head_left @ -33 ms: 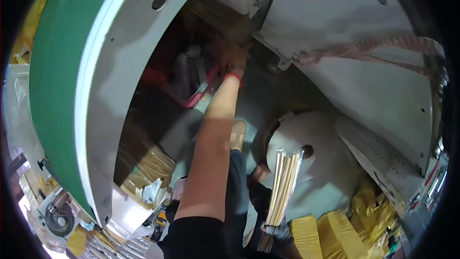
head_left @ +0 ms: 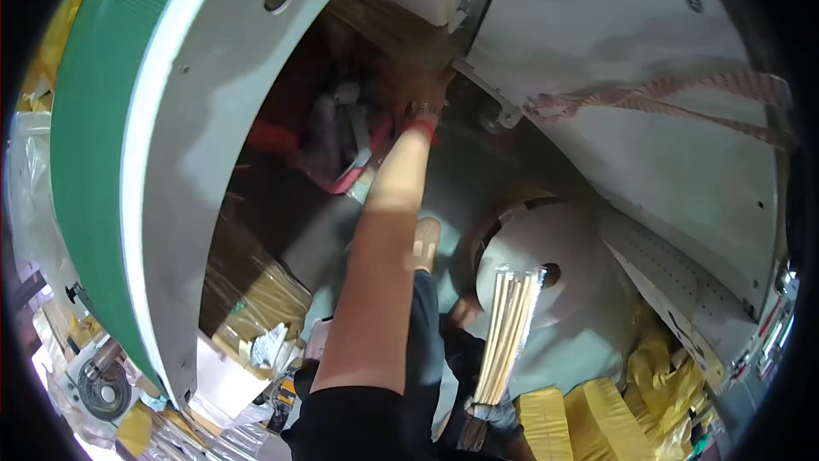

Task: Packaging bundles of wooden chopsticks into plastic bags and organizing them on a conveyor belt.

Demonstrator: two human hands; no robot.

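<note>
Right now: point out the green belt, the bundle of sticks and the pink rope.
green belt (head_left: 85, 171), head view, mid-span of its ribbed face.
bundle of sticks (head_left: 509, 333), head view, middle of the pale shafts.
pink rope (head_left: 682, 90), head view, twisted strand across the white panel.

Bundle of thin pale wooden sticks: long, straight, light tan, gathered side by side into a flat sheaf. It stands near upright, leaning slightly right at the top, in the lower centre-right of the frame. Its lower end is gripped; its upper ends fan out in front of a white disc.
</note>
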